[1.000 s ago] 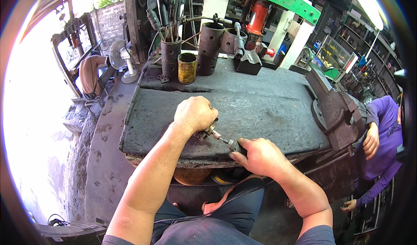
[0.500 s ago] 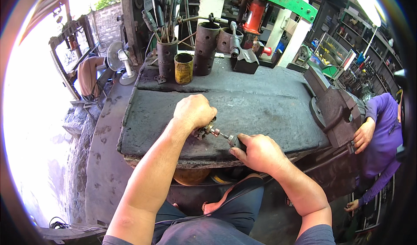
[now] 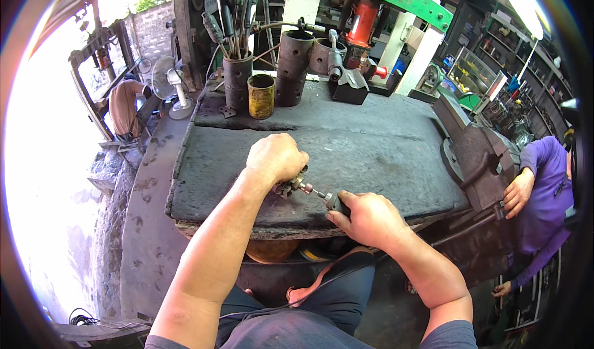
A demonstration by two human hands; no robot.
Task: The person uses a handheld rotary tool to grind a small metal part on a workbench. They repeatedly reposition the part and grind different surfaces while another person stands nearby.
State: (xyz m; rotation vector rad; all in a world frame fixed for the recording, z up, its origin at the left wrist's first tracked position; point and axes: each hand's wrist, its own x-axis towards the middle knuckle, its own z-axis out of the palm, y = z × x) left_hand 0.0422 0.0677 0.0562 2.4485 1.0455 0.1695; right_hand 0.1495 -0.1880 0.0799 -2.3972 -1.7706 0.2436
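My left hand is closed around a small dark metal part, over the near half of the workbench. Most of that part is hidden under my fingers. From it a shiny metal end points toward my right hand. My right hand grips a grey-nosed handheld rotary tool, its thumb and fingers wrapped round the body. A thin metal shank runs between the tool's nose and the shiny end; exactly where they touch is too small to tell.
The dark workbench carries a yellow can, perforated metal cylinders with tools, and a black box. A bench vise stands right, beside a co-worker in purple. A cable crosses my lap. A fan stands left.
My hands, the metal part and the rotary tool stay almost exactly in place. At the far left, a person in brown has shifted slightly. The fan's head has turned a little.
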